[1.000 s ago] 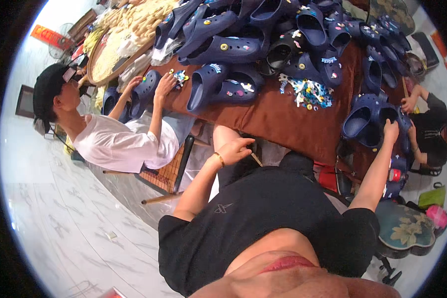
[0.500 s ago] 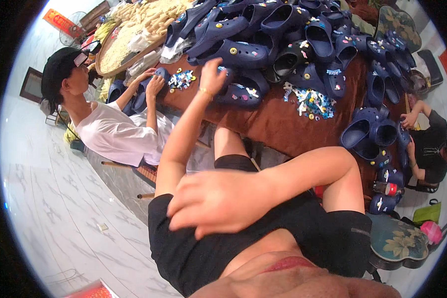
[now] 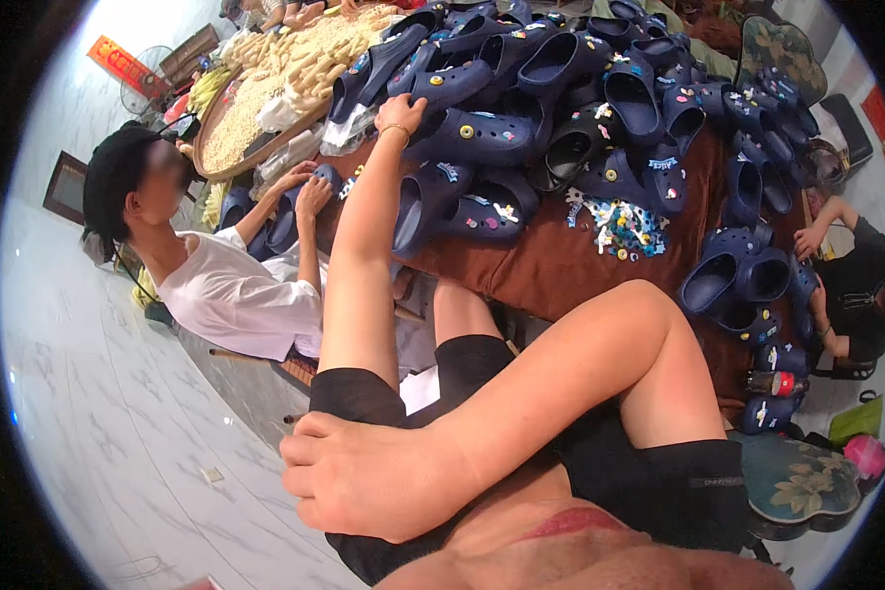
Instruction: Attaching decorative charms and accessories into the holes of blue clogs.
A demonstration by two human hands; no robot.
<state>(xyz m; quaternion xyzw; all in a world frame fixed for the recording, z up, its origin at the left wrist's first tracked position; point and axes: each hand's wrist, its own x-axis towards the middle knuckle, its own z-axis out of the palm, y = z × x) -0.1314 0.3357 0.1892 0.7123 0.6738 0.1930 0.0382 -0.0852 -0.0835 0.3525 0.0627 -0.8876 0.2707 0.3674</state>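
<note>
Clogs [image 3: 492,136] are lying heaped on the table [image 3: 531,270]; charms [image 3: 624,231] are sitting before them; corn [image 3: 310,54] is lying left; a bottle [image 3: 772,383] is resting at right.

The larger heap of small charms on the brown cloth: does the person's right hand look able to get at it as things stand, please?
Probably not from here: the right hand is across the body at the left sleeve, though the heap looks uncovered.

A thin, rounded, gold-coloured bracelet [image 3: 394,129] sits just behind the left fingers [image 3: 408,104]. Farther back from them is a short black sleeve [image 3: 359,395]. The black right sleeve [image 3: 659,482], well behind the right fingers [image 3: 310,452], bears a small greyish strip [image 3: 718,483]. Black shorts [image 3: 467,366] show beyond those fingers.
</note>
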